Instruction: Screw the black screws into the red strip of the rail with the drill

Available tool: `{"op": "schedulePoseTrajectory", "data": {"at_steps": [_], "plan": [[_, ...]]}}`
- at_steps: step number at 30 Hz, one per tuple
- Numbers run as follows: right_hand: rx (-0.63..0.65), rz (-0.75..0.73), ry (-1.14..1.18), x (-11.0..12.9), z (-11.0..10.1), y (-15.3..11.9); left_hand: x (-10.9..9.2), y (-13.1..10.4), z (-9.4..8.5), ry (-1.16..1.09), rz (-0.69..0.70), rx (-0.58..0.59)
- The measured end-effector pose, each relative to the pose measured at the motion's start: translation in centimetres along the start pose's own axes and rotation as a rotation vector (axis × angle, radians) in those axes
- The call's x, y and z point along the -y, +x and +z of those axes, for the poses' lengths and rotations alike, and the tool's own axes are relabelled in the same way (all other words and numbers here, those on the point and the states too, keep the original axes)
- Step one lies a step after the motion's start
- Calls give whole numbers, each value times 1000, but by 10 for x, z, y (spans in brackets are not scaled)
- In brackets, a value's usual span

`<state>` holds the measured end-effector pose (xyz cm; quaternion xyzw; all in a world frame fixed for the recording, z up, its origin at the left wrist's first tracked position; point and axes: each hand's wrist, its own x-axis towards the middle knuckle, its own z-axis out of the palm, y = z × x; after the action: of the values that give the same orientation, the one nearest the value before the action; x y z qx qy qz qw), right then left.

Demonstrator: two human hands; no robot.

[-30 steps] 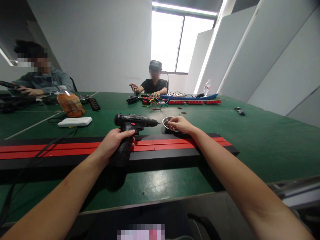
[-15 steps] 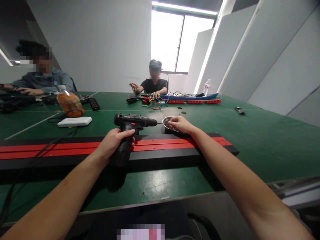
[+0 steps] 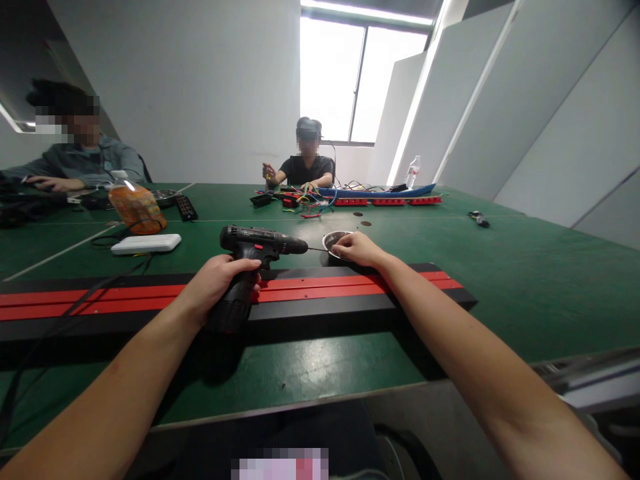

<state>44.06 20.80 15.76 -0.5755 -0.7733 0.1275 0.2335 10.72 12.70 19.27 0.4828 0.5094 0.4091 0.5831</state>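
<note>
My left hand (image 3: 223, 280) is wrapped round the handle of a black cordless drill (image 3: 250, 243), held above a long black and red bar. The drill's thin bit (image 3: 317, 249) points right, its tip close to my right fingertips. My right hand (image 3: 360, 250) is closed in a pinch at the rim of a small metal bowl (image 3: 330, 239), and whatever lies between the fingers is too small to make out. Beneath both arms the black bar with red strips (image 3: 295, 290) lies across the table.
On the left stand an orange drink bottle (image 3: 137, 205) and a white power bank (image 3: 146, 244) with a cable. Across the green table (image 3: 525, 287), a person (image 3: 307, 163) sits behind coloured wires (image 3: 320, 200) and red strips; another person (image 3: 90, 160) sits at far left.
The drill in my left hand has shifted left, so its bit is drawn a little away from my right fingers. My right hand stays pinched at the bowl.
</note>
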Motion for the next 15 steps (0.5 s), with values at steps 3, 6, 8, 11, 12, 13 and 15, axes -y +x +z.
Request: {"op": "schedulePoseTrajectory", "data": {"at_steps": [3,6,8,11,12,13,15], "plan": [[17,-27,-9,2,0,0,-1,1,-4,5,4,-4],[18,-39,-33,4,0,0,-3,4,-9,44,-19,-19],[20,-50,-50,5,0,0,-3,6,-11,66,-39,-14],[25,-47,-64,5,0,1,-4,9,-11,91,-59,20],[26,-43,-68,5,0,1,-3,9,-10,101,-60,34],[27,-42,-71,5,0,1,-3,10,-9,109,-56,48],[29,-40,-79,5,0,2,-3,11,-6,114,-45,67]]}}
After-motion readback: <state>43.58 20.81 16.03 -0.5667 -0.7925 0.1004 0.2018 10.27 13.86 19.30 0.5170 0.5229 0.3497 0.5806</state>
